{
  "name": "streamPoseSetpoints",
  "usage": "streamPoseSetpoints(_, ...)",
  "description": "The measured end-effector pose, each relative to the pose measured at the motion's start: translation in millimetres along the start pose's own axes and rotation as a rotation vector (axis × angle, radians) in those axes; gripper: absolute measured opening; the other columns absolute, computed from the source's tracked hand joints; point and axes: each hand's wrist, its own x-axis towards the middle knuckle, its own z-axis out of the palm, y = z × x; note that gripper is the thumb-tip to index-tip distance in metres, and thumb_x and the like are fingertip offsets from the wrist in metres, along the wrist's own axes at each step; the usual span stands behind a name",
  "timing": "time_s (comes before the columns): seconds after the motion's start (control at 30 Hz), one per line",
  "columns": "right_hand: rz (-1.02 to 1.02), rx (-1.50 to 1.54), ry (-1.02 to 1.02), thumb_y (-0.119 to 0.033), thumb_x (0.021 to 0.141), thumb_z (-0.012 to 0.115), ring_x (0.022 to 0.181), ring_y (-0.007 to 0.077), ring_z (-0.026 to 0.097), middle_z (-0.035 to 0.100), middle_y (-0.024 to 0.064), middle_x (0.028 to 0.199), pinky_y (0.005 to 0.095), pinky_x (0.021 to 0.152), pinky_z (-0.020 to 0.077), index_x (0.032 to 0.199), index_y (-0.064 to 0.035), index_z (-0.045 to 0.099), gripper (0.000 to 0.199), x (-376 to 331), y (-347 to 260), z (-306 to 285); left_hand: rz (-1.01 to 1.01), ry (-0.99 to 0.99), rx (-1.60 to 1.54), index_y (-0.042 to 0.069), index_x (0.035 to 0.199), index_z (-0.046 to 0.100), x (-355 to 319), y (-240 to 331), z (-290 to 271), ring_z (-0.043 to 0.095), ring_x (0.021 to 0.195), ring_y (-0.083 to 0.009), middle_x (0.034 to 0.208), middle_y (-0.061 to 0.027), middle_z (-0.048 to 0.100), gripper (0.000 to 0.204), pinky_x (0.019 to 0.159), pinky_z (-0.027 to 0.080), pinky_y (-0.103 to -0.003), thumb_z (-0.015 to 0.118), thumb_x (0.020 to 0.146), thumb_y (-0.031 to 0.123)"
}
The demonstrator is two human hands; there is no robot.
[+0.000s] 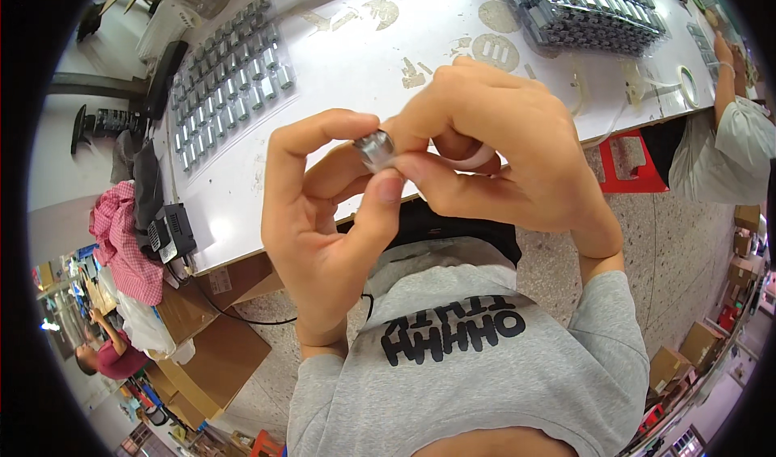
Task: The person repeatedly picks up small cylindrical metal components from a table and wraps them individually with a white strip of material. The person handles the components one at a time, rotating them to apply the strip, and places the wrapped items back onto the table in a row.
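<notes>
Over the table's near edge, my left hand pinches a small shiny metal cylinder between thumb and forefinger. The cylinder is slightly blurred, so its details do not show. Close against its right side are the thumb and forefinger of my right hand, pressed together. A white curved band, like part of a ring, runs through the curled fingers of that hand; the rest of it is hidden. Whether the right fingertips touch the cylinder or a thin strip at its side, I cannot tell.
Rows of similar metal pieces lie in a clear tray on the white table at left. Stacked full trays stand at the back right, near a tape roll. A co-worker's arm reaches in beyond a red stool.
</notes>
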Motion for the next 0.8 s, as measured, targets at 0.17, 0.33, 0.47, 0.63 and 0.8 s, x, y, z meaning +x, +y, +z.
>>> streamPoseSetpoints(0.17,-0.131,-0.069,-0.126,0.005,0.057,0.064,0.046,0.0157,0.036,0.043,0.0018,0.054,0.0271,0.045,0.0287,0.074,-0.0025,0.053,0.021,-1.9,1.8,3.1,-0.186,-0.173,-0.106,0.001,0.097,0.043,5.6,-3.7,-17.4,0.058,0.076,-0.0117,0.082,-0.0084,0.06,0.026,0.069,0.047,-0.022,0.05,0.073,-0.005)
streamPoseSetpoints(0.33,-0.248,-0.188,-0.184,-0.001,0.057,0.062,0.049,0.0158,0.039,0.045,0.0031,0.057,0.026,0.046,0.0331,0.075,-0.0005,0.053,0.019,-8.1,0.4,16.9,-0.318,-0.266,-0.188,0.003,0.093,0.044,2.0,-16.5,-33.3,0.056,0.071,-0.008,0.077,-0.0043,0.057,0.022,0.066,0.044,-0.02,0.05,0.073,-0.003)
streamPoseSetpoints(0.47,-0.383,-0.358,-0.126,-0.002,0.057,0.059,0.049,0.0133,0.039,0.044,0.0012,0.057,0.0247,0.047,0.0328,0.07,-0.002,0.052,0.015,-11.0,-0.3,28.5,-0.375,-0.283,-0.34,0.005,0.093,0.043,0.0,-22.4,-37.5,0.052,0.07,-0.0042,0.075,-0.0012,0.054,0.021,0.062,0.041,-0.017,0.048,0.075,-0.004)
streamPoseSetpoints(0.63,-0.476,-0.55,-0.185,-0.005,0.058,0.057,0.052,0.0113,0.041,0.043,-0.0005,0.057,0.0229,0.05,0.0343,0.065,-0.0045,0.05,0.01,-16.1,-4.3,38.6,-0.475,-0.299,-0.447,0.005,0.093,0.044,-4.8,-39.4,-43.9,0.049,0.068,-0.0017,0.077,-0.0004,0.054,0.018,0.059,0.038,-0.015,0.047,0.076,-0.002)
streamPoseSetpoints(0.8,-0.52,-0.558,-0.287,-0.007,0.06,0.056,0.055,0.0107,0.043,0.042,-0.0009,0.058,0.0219,0.053,0.0354,0.063,-0.0059,0.048,0.009,-24.3,4.4,49.4,-0.572,-0.305,-0.528,0.005,0.091,0.044,-12.2,-59.0,-52.1,0.046,0.063,0.0011,0.076,0.0026,0.052,0.015,0.056,0.036,-0.011,0.049,0.077,0.002)
